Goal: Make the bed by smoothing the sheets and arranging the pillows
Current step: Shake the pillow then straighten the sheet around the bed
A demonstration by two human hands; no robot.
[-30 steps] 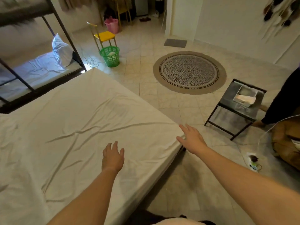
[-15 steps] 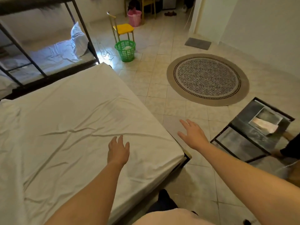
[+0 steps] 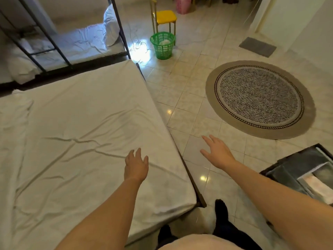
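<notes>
Left hand (image 3: 136,166), open and empty, is being held over the creased white bedsheet (image 3: 81,141); right hand (image 3: 218,153), open, over the floor. Smoothing step; flattening strokes judged next.

Single view only, head-worn, wide-angle; no second view to overlap. Looks forward and steeply down from standing height at the near corner of the bed (image 3: 86,141). Both bare forearms enter from the bottom edge, left hand (image 3: 136,166) over the sheet, right hand (image 3: 218,154) over the floor tiles (image 3: 182,109). Bed fills the left half, close. Farther off: round rug (image 3: 259,98) right, bunk frame (image 3: 54,42) and green basket (image 3: 163,45) top. Straight lines bow toward the edges.
</notes>
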